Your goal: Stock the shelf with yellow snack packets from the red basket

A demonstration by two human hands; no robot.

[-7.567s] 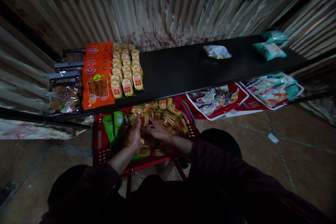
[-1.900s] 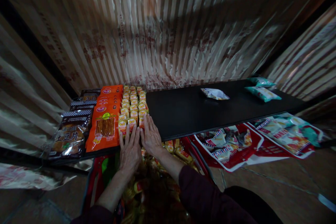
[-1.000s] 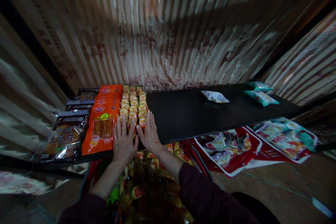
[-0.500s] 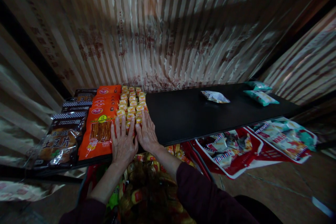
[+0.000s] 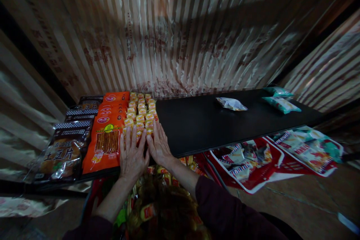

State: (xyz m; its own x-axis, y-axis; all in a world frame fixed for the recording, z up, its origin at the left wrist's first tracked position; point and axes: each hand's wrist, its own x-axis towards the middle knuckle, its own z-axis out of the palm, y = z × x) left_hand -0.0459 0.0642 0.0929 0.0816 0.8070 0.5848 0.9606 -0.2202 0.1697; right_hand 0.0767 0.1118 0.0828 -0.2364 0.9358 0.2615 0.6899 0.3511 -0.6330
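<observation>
Rows of small yellow wrapped snacks (image 5: 141, 110) lie on the black shelf (image 5: 194, 123). My left hand (image 5: 133, 155) rests flat on the front of these rows, fingers stretched out and pointing away from me. Beside it my right hand (image 5: 159, 144) lies along their front right part, fingers also extended, the two thumbs close together. Neither hand grips anything. Touching the rows on the left are orange snack bags (image 5: 105, 135), overlapping one behind another. The snacks right under my palms are hidden.
Dark potato-chip bags (image 5: 63, 153) lie at the shelf's left end. A white packet (image 5: 232, 104) and teal packets (image 5: 281, 104) sit farther right. Below the front edge are a basket of yellow packs (image 5: 147, 212) and red baskets (image 5: 258, 183) with more packets. A striped sheet (image 5: 180, 37) hangs behind.
Both hands have shifted slightly toward me, uncovering a little more of the yellow snacks. The shelf goods look the same.
</observation>
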